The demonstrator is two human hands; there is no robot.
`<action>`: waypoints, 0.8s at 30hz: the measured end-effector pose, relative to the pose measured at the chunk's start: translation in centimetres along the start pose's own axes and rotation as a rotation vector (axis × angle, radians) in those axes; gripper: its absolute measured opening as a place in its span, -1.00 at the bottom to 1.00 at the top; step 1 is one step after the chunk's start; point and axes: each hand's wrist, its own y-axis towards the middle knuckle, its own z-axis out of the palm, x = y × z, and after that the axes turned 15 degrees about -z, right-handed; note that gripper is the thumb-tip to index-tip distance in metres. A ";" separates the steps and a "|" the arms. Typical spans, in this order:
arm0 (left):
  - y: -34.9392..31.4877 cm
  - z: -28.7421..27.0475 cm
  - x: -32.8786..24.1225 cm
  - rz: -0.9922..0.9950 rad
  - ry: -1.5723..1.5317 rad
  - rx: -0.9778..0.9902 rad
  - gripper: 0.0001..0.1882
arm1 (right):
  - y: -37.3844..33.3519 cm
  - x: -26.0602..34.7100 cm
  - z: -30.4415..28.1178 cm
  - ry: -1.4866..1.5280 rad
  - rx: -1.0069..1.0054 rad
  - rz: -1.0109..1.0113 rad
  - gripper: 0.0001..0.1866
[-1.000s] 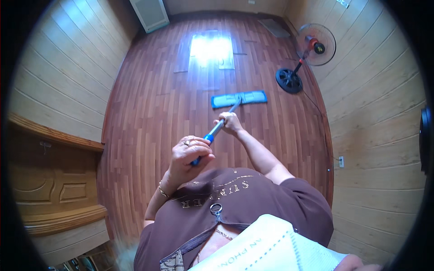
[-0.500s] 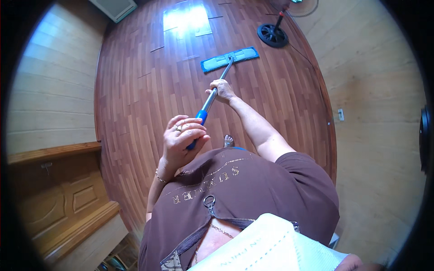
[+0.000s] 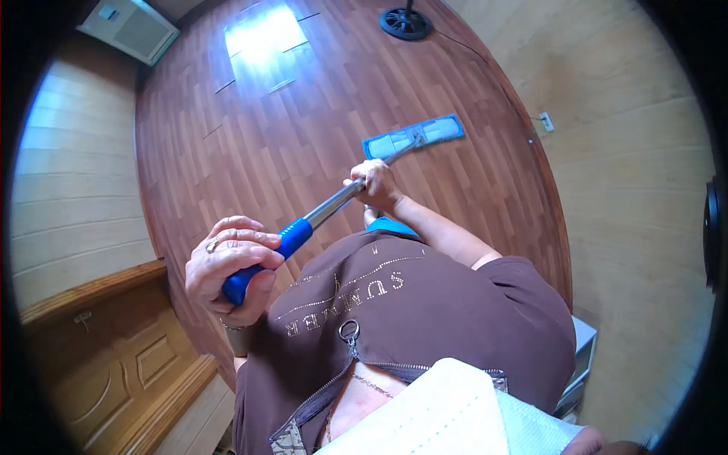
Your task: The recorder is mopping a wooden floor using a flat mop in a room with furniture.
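Observation:
A flat mop with a blue rectangular head [image 3: 414, 137] rests on the wood-look floor ahead of me, its metal pole slanting back toward my left side. Around the blue grip at the pole's upper end, my left hand [image 3: 236, 262] is closed, a ring on one finger. Lower down, my right hand [image 3: 375, 184] wraps round the metal pole [image 3: 334, 203], close above the mop head. Part of my foot shows behind the right forearm.
A black round base [image 3: 406, 24] with a cord stands on the floor by the right wall. Along the left are a pale panelled wall and a carved wooden cabinet [image 3: 144, 341]. A white box-shaped appliance [image 3: 130, 29] stands far left. A wall socket [image 3: 547, 121] is on the right.
The mop head has come nearer and to the right. My left hand has swung left and down with the grip, so the pole lies at a flatter slant. The view has shifted too.

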 end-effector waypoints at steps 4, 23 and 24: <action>-0.2 1.1 -0.1 0.046 -0.327 0.276 -0.49 | -5.0 4.2 -3.5 -0.027 -0.036 0.103 -0.70; 1.3 17.4 -0.1 -0.033 -0.389 1.055 -0.87 | -23.2 -1.7 -14.4 -0.415 -0.112 0.423 -0.67; 1.8 17.9 -0.2 -0.015 -0.363 1.052 -0.87 | -22.9 -2.6 -14.9 -0.420 -0.123 0.406 -0.66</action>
